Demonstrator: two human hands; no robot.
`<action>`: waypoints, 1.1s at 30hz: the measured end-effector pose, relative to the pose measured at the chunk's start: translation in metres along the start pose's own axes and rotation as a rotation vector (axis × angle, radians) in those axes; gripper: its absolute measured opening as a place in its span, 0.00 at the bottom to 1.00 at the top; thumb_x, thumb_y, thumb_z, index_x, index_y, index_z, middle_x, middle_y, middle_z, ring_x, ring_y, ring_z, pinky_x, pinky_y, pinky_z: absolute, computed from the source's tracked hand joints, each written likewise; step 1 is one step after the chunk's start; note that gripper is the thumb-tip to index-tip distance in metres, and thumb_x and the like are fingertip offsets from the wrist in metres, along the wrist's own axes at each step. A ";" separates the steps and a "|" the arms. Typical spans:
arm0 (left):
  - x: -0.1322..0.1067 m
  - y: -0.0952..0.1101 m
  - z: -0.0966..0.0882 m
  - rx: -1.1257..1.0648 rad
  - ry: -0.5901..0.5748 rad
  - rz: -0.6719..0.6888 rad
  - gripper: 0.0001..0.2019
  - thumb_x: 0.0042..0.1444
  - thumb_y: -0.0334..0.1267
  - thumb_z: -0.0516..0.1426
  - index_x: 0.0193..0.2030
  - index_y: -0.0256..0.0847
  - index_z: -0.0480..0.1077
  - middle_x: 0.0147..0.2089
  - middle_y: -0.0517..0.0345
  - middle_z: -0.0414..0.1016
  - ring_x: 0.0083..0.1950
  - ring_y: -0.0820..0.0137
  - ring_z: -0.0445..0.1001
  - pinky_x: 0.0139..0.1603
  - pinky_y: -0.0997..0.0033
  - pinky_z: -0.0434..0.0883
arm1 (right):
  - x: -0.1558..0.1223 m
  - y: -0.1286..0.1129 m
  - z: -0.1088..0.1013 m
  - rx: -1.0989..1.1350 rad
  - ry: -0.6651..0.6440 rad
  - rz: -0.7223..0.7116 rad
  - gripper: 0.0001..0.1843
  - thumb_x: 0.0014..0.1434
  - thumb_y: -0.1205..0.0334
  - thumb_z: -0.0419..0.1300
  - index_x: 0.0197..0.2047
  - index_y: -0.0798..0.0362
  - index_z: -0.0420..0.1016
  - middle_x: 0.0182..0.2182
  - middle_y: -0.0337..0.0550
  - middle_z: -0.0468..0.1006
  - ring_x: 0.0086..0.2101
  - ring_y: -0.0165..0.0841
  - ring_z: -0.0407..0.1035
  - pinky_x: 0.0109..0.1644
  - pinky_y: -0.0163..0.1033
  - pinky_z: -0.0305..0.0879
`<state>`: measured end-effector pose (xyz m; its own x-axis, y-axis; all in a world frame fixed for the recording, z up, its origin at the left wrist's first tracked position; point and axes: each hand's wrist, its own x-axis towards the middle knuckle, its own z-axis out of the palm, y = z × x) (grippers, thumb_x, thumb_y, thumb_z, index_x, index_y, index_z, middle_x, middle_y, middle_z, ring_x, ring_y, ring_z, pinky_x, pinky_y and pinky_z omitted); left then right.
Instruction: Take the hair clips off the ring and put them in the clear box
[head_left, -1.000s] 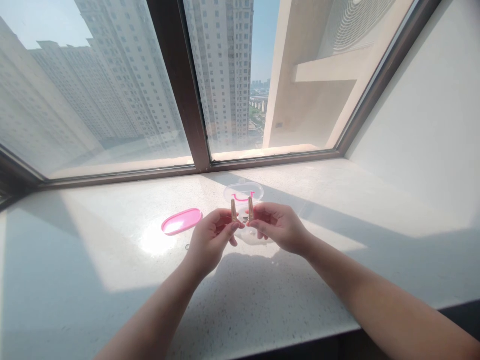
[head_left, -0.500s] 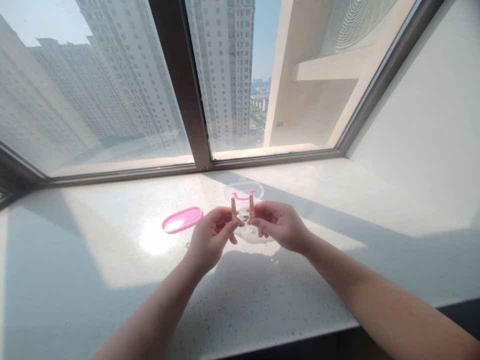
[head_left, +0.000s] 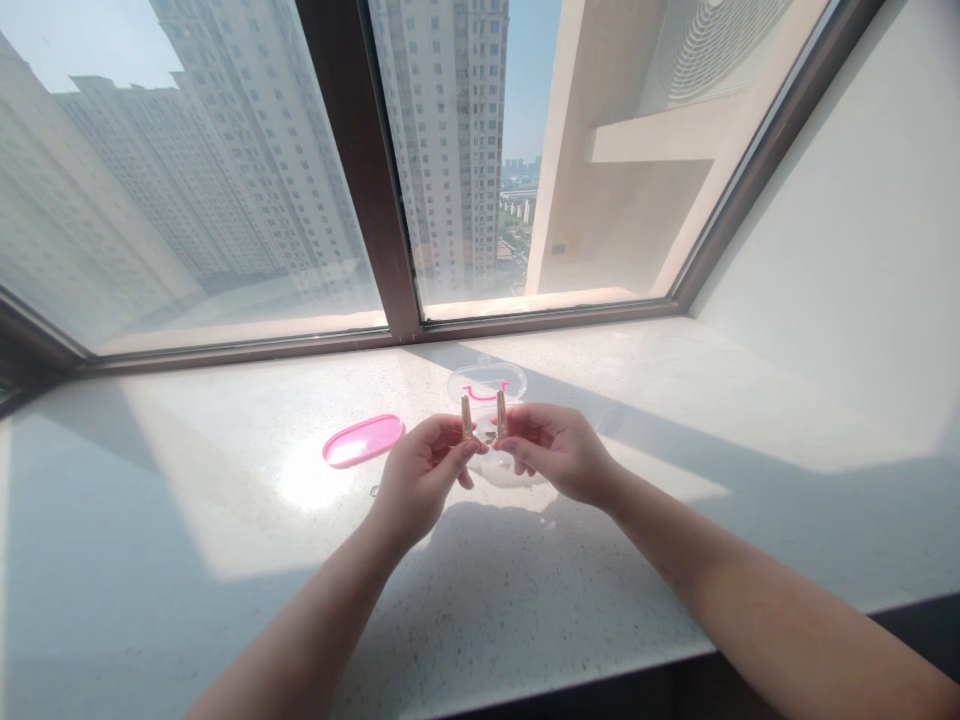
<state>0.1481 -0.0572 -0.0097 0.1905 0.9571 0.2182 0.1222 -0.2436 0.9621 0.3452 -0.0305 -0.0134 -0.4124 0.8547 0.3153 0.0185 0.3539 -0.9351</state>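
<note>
My left hand (head_left: pixel 421 482) pinches a slim, tapered gold-coloured clip (head_left: pixel 466 418) between thumb and fingers. It stands nearly upright. A matching gold-coloured clip (head_left: pixel 502 414) is pinched upright in my right hand (head_left: pixel 559 452). The two clips are a short gap apart, with both hands' fingertips close together below them. Behind and beneath the hands is a clear plastic container (head_left: pixel 514 472), partly hidden by my fingers. At its far side lies a clear oval part (head_left: pixel 517 372) with a pink handle (head_left: pixel 486 397). Small dark bits inside are too small to make out.
A pink oval lid (head_left: pixel 365 440) lies on the speckled white sill (head_left: pixel 525 620) left of my hands. Beside my left wrist sits a tiny ring-like item (head_left: pixel 374 491). Window frames (head_left: pixel 405 318) bound the back, a white wall (head_left: pixel 847 240) the right. Bright sunlight glares near the lid.
Almost nothing differs. The whole view has shifted very slightly, while both hands keep their hold on the clips.
</note>
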 end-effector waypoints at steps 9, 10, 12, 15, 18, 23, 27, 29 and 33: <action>0.000 0.001 0.000 0.001 -0.005 0.001 0.09 0.59 0.40 0.59 0.42 0.37 0.70 0.35 0.53 0.79 0.24 0.74 0.73 0.26 0.73 0.69 | 0.000 0.003 0.000 0.028 -0.003 -0.002 0.10 0.57 0.60 0.64 0.41 0.56 0.76 0.29 0.42 0.77 0.24 0.27 0.69 0.25 0.33 0.70; -0.001 0.001 0.000 0.003 -0.005 -0.001 0.09 0.59 0.40 0.59 0.42 0.37 0.70 0.35 0.53 0.79 0.24 0.74 0.73 0.26 0.73 0.70 | 0.000 0.003 0.000 0.030 0.000 -0.005 0.10 0.57 0.61 0.64 0.41 0.56 0.76 0.29 0.42 0.77 0.23 0.27 0.69 0.25 0.33 0.70; -0.001 0.002 0.000 0.010 -0.005 -0.003 0.09 0.59 0.39 0.59 0.42 0.37 0.70 0.35 0.53 0.80 0.24 0.74 0.72 0.26 0.73 0.70 | 0.000 0.003 0.000 0.020 0.003 -0.003 0.10 0.57 0.60 0.64 0.41 0.56 0.76 0.29 0.42 0.77 0.23 0.27 0.69 0.25 0.33 0.70; 0.000 0.003 0.001 0.013 -0.005 -0.003 0.09 0.59 0.39 0.59 0.42 0.36 0.70 0.35 0.52 0.80 0.24 0.74 0.72 0.26 0.73 0.70 | 0.000 0.004 0.000 -0.005 0.007 -0.002 0.11 0.57 0.59 0.64 0.41 0.56 0.76 0.28 0.42 0.77 0.23 0.28 0.70 0.25 0.34 0.71; 0.000 0.003 0.000 0.014 -0.007 -0.005 0.09 0.59 0.39 0.58 0.42 0.36 0.70 0.36 0.52 0.80 0.24 0.74 0.73 0.26 0.72 0.70 | -0.001 0.005 0.000 -0.005 0.010 -0.006 0.11 0.57 0.58 0.64 0.41 0.56 0.76 0.28 0.42 0.77 0.23 0.28 0.70 0.25 0.34 0.71; 0.000 0.002 -0.001 0.031 -0.012 -0.002 0.08 0.59 0.39 0.58 0.42 0.37 0.70 0.36 0.53 0.79 0.24 0.73 0.73 0.27 0.72 0.70 | 0.000 0.003 0.000 0.010 -0.012 -0.010 0.10 0.58 0.60 0.63 0.41 0.56 0.76 0.29 0.42 0.76 0.24 0.28 0.69 0.26 0.34 0.71; -0.001 0.000 -0.001 0.037 -0.014 0.007 0.08 0.60 0.39 0.57 0.42 0.37 0.70 0.36 0.53 0.79 0.25 0.73 0.73 0.28 0.72 0.69 | 0.000 0.003 -0.001 0.014 -0.016 -0.007 0.09 0.58 0.61 0.63 0.41 0.56 0.76 0.29 0.42 0.76 0.24 0.27 0.69 0.27 0.34 0.71; -0.001 -0.001 -0.001 0.032 -0.013 0.007 0.07 0.60 0.38 0.57 0.43 0.37 0.70 0.36 0.53 0.79 0.26 0.73 0.73 0.27 0.73 0.69 | 0.000 0.003 -0.001 0.021 -0.010 -0.005 0.09 0.58 0.61 0.63 0.40 0.56 0.76 0.28 0.41 0.75 0.24 0.27 0.68 0.27 0.34 0.71; -0.001 0.000 0.000 0.024 -0.009 0.009 0.07 0.60 0.37 0.57 0.42 0.37 0.70 0.35 0.53 0.79 0.25 0.74 0.73 0.27 0.73 0.69 | 0.000 0.003 0.000 0.028 -0.009 0.007 0.08 0.57 0.61 0.64 0.39 0.56 0.75 0.28 0.41 0.75 0.24 0.28 0.69 0.26 0.34 0.70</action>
<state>0.1477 -0.0584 -0.0097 0.2002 0.9536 0.2248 0.1441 -0.2556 0.9560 0.3450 -0.0296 -0.0162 -0.4201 0.8539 0.3070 -0.0039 0.3367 -0.9416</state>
